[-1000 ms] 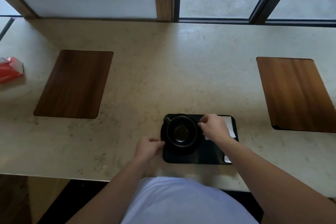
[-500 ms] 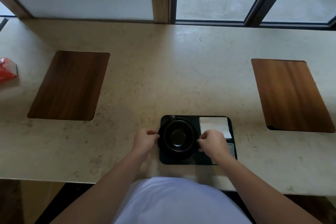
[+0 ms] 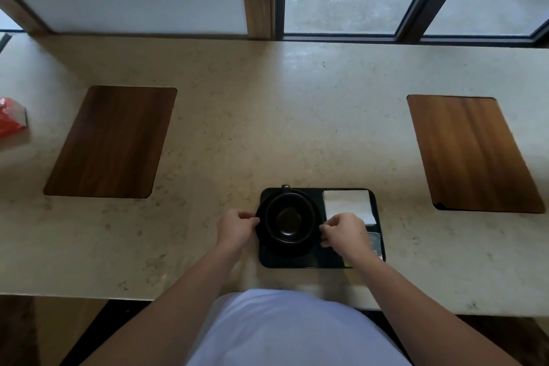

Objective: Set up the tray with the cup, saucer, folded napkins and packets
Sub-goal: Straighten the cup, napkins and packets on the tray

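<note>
We are pinching the saucer (image 3: 269,242) from both sides: our left hand (image 3: 236,227) is gripping its left rim, our right hand (image 3: 346,233) its right rim. The cup (image 3: 289,217) is sitting on it, at the left of the tray (image 3: 319,261) on the worktop (image 3: 267,128). A folded napkin (image 3: 347,203) is lying at the tray's far right.

Counter (image 3: 267,128): tray (image 3: 300,262), boards (image 3: 110,142).
</note>
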